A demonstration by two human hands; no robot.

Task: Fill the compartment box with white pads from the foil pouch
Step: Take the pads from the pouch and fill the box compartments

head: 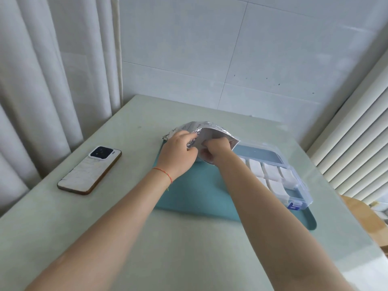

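A silver foil pouch (206,129) stands open-mouthed at the far edge of a teal mat (195,192). My left hand (178,153) pinches the pouch's near rim. My right hand (214,151) is curled at the pouch mouth, fingers partly inside; what they hold is hidden. To the right on the mat lies a clear plastic compartment box (298,185) with its lid open. Several white pads (273,173) fill its compartments.
A phone (90,171) lies face down on the pale green table (189,248) to the left. Curtains hang at left, blinds at right, a tiled wall behind. A wooden chair (365,219) stands at the table's right edge.
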